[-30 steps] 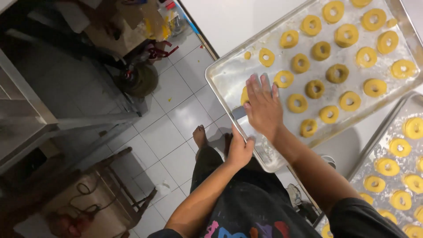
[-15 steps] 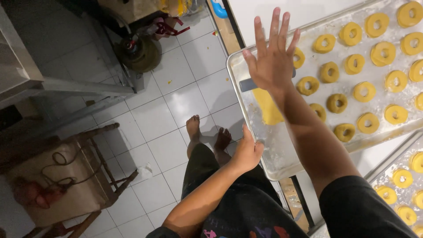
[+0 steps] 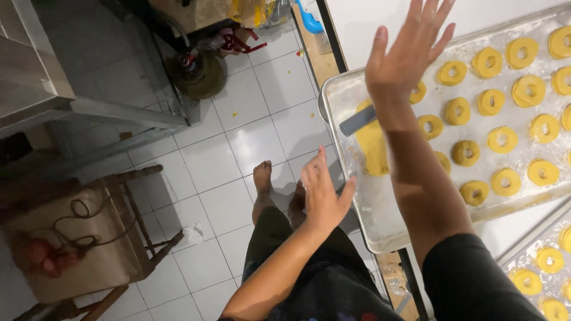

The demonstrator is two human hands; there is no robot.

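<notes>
Metal baking tray (image 3: 380,232) lay directly beneath the raised right hand (image 3: 407,50), fingers spread, empty; the left hand (image 3: 324,196), open and empty, hovered beside its near edge.

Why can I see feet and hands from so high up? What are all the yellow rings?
The camera sits on a person's head and looks down, so you see what they see: their own two arms, their legs and bare feet on the white tiled floor.

The right hand is lifted in the air with its fingers spread wide, above a metal tray. It holds nothing. The left hand is open too, by the tray's near edge, and also holds nothing.

The yellow rings are pieces of dough lying in rows on the tray. A bigger yellow lump of dough lies at the tray's left end, with a flat grey tool on it. A second tray with more rings peeks in at the bottom right. A wooden stool stands on the left.
</notes>
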